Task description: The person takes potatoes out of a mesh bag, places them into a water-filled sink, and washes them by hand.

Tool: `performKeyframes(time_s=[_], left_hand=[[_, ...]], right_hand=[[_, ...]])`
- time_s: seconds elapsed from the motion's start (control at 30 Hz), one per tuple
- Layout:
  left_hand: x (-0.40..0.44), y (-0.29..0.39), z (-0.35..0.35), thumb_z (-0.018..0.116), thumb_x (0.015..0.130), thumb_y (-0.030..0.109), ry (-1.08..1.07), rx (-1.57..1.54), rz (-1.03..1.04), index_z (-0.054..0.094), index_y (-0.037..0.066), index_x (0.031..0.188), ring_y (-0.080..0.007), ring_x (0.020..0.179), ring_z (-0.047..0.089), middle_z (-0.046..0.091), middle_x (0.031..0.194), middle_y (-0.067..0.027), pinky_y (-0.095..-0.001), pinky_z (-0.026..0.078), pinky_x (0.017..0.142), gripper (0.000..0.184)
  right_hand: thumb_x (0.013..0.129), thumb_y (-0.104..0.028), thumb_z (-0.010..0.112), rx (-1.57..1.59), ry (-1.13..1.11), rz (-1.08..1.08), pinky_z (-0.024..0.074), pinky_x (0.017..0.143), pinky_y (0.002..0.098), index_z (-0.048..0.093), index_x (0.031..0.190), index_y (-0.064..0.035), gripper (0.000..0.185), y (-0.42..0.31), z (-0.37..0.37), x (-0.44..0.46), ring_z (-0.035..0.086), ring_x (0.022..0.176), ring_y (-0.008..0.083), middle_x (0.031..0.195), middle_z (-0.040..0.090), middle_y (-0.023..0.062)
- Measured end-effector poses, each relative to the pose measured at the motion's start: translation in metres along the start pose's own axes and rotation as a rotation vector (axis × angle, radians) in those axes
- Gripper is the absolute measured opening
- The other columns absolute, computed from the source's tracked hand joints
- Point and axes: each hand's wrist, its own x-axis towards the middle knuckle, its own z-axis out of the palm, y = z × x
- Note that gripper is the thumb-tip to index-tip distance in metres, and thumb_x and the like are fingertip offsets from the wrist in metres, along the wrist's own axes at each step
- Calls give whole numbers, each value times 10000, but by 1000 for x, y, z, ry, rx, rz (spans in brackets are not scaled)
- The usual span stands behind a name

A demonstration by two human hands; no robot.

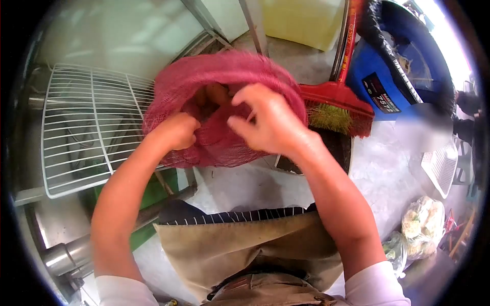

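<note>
A red mesh sack (224, 69) stands in front of me with its mouth spread and its rim rolled outward. Inside the opening sit some round, brownish things (217, 94), partly in shadow, whose kind I cannot make out. My left hand (176, 130) is closed on the mesh at the near left of the mouth. Over the right side of the opening is my right hand (265, 120), its thumb and fingers apart and curved. No object shows between them.
To the left is a white wire rack (94, 117). A red broom (334, 102) stands behind the sack on the right, beside a blue bin (370, 66) with a black liner. Filled plastic bags (422, 227) lie on the floor at right, near a white basket (440, 166).
</note>
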Motion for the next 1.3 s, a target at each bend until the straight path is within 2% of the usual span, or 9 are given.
performKeyframes(time_s=[0.17,0.33,0.4,0.5,0.6,0.87,0.97,1.1,1.3], left_hand=[[-20,31,-11,511,698,153,-75,-281,190,647,-17,783,-376,721,612,607,745,-252,-427,476,657,233],[-45,66,-53,495,718,249,-289,-274,29,635,-47,777,-334,688,614,606,753,-262,-413,461,635,333],[-42,61,-64,410,839,522,-382,-321,-191,654,-34,984,-348,964,591,629,1014,-238,-379,428,874,625],[-23,18,-32,272,890,564,-227,-584,-363,599,-17,1146,-358,1101,547,576,1183,-235,-399,356,991,714],[-7,4,-20,273,895,529,-146,-123,-390,604,-13,1138,-378,1128,531,551,1214,-245,-421,347,1007,680],[-3,7,-24,729,670,359,102,45,-527,630,52,1111,-324,1025,597,610,1119,-205,-408,464,903,546],[-14,5,-12,753,643,312,182,83,-486,613,18,1108,-347,1013,596,611,1095,-219,-417,473,888,567],[-7,-24,3,746,654,232,407,65,-344,601,-7,1105,-364,986,601,603,1093,-243,-427,476,868,531],[-11,15,-16,604,777,169,554,-465,-135,583,-7,1138,-369,986,598,593,1086,-269,-440,469,854,402]], right_hand=[[740,-176,650,-89,-540,197,469,766,472,252,1363,12,763,6,25,-18,591,868,432,962,597,288],[740,-93,551,-262,-841,226,461,709,465,549,1071,16,349,24,20,-20,598,793,426,785,613,258],[739,-99,554,-343,-976,211,460,707,465,607,917,0,211,18,-2,-18,593,804,422,798,607,259],[810,-132,519,-297,-899,171,454,712,470,589,796,15,164,3,-38,-19,568,843,423,818,602,231],[853,-149,493,-261,-800,21,452,730,471,586,795,32,211,-12,-56,-26,564,837,423,796,602,225],[806,-205,590,-217,-867,349,476,743,438,591,880,59,274,-24,-53,-9,581,847,408,765,609,239],[789,-260,634,-173,-948,491,494,726,423,514,1135,86,504,-21,-43,3,609,840,389,932,604,287],[773,-266,684,-144,-623,481,492,823,391,64,1409,99,960,-3,-22,-2,596,974,385,1321,372,347],[818,-195,636,-290,-331,473,496,838,432,37,1424,63,890,-9,-28,0,593,970,434,1247,428,384]])
